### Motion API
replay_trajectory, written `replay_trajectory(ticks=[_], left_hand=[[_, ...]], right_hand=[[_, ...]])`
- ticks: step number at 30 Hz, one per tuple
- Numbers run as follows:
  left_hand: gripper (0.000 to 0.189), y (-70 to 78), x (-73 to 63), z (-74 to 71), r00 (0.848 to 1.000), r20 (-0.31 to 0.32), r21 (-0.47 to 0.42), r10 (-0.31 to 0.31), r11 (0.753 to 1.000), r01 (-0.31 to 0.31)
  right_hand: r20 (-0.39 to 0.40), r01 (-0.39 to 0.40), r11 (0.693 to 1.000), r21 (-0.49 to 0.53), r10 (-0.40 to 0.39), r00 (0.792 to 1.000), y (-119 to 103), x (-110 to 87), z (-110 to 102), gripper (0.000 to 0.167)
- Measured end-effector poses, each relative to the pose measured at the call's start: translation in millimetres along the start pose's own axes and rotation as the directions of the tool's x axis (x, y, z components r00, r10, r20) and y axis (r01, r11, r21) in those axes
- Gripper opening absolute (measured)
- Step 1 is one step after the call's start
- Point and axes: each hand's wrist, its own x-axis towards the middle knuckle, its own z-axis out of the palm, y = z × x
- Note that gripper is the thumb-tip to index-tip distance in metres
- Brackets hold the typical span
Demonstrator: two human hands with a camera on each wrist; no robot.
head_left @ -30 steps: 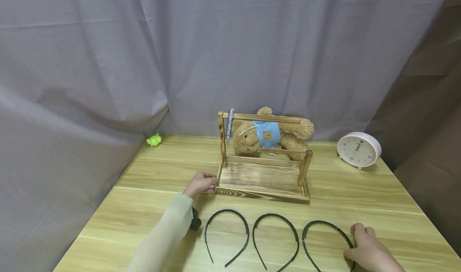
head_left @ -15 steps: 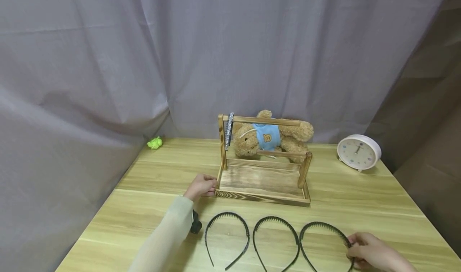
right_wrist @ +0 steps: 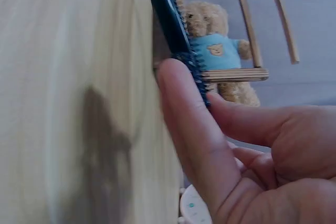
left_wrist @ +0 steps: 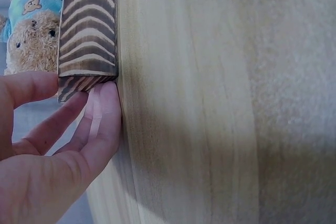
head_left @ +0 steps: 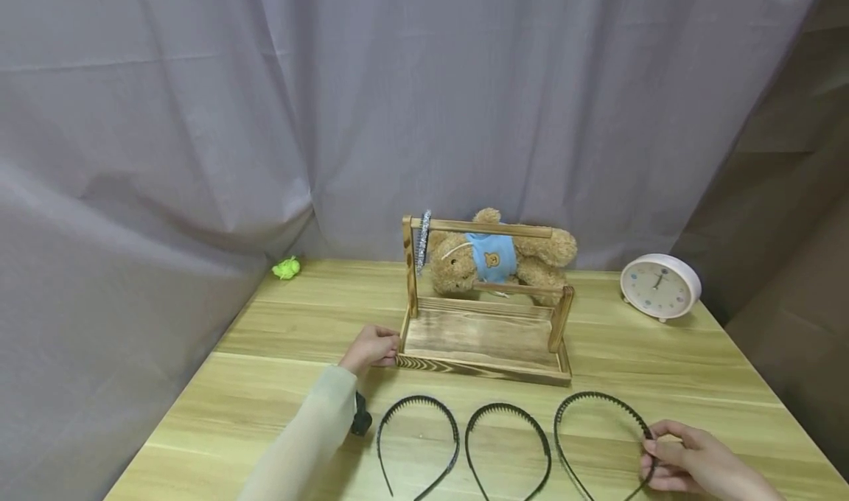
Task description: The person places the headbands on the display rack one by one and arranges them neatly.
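Observation:
In the head view my right hand [head_left: 696, 457] pinches the right side of a black toothed headband [head_left: 593, 396], thumb against fingers. The right wrist view shows this dark, glossy headband [right_wrist: 167, 17] running up from the fingertips, its shadow on the table. With my left hand [head_left: 373, 348] I hold the front left corner of a wooden headband stand [head_left: 484, 369]; in the left wrist view the thumb and fingers lie at the end of its striped rail [left_wrist: 88, 30]. A silver glittery headband [head_left: 423, 243] hangs at the left of the stand's upper bar.
Two more toothed headbands, a left one [head_left: 418, 398] and a middle one [head_left: 504, 407], lie before the stand. Behind it a teddy bear [head_left: 491, 259] lies sideways. A white clock [head_left: 659, 287] stands back right, a small bright green object [head_left: 287, 268] back left, with grey curtain [head_left: 424, 103] behind.
My right hand has closed its fingers on the rightmost headband and raised it slightly, its arch now higher than its neighbours. The left hand stays at the stand's corner.

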Motion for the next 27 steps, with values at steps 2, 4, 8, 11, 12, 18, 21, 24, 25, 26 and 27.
replay_trajectory(ticks=[2, 4, 8, 11, 12, 18, 21, 24, 25, 26, 27], left_hand=[[0.04, -0.2, -0.4, 0.3, 1.0, -0.003, 0.001, 0.003, 1.0, -0.003], [0.039, -0.2, -0.8, 0.7, 1.0, -0.003, -0.001, 0.001, 1.0, -0.001], [0.039, -0.1, -1.2, 1.1, 1.0, -0.004, 0.011, 0.002, 1.0, -0.002], [0.04, -0.2, -1.4, 0.9, 1.0, -0.006, 0.017, 0.002, 1.0, -0.002], [0.04, -0.4, -1.5, 0.8, 1.0, -0.006, 0.019, 0.004, 1.0, -0.004], [0.04, -2.0, -0.5, 1.2, 1.0, -0.003, 0.016, -0.004, 1.0, 0.004], [0.04, -2.5, 0.0, 1.5, 1.0, -0.004, 0.012, -0.007, 1.0, 0.007], [0.04, -2.3, -0.4, 1.8, 1.0, -0.008, 0.008, -0.001, 1.0, 0.001], [0.04, -2.2, -0.5, 1.9, 1.0, -0.008, 0.006, 0.002, 1.0, -0.001], [0.04, -2.2, -0.7, 1.9, 1.0, -0.008, 0.006, 0.006, 1.0, -0.006], [0.04, -2.1, -0.9, 1.8, 1.0, -0.009, 0.004, 0.01, 1.0, -0.009]], right_hand=[[-0.031, 0.039, 0.999, -0.034, -0.04, 0.999, -4.0, -1.4, -1.0, 0.013], [-0.081, 0.066, 0.994, -0.088, -0.073, 0.994, -8.0, -2.0, -0.3, 0.014], [-0.183, 0.096, 0.982, -0.161, -0.125, 0.975, -15.5, -0.3, 5.0, 0.013], [-0.294, 0.112, 0.971, -0.211, -0.172, 0.94, -19.0, 2.2, 12.2, 0.01], [-0.327, 0.121, 0.968, -0.218, -0.189, 0.926, -19.7, 3.1, 14.5, 0.01], [-0.414, 0.278, 0.943, -0.181, -0.33, 0.849, -23.1, 11.3, 24.5, 0.01], [-0.423, 0.366, 0.916, -0.163, -0.4, 0.813, -26.7, 16.2, 28.7, 0.011], [-0.453, 0.4, 0.905, -0.148, -0.421, 0.786, -32.5, 21.0, 33.6, 0.01], [-0.463, 0.409, 0.901, -0.147, -0.428, 0.776, -34.7, 22.5, 35.2, 0.01], [-0.471, 0.42, 0.896, -0.143, -0.435, 0.768, -36.8, 23.9, 36.7, 0.01], [-0.477, 0.431, 0.891, -0.143, -0.443, 0.759, -39.1, 25.3, 38.2, 0.01]])
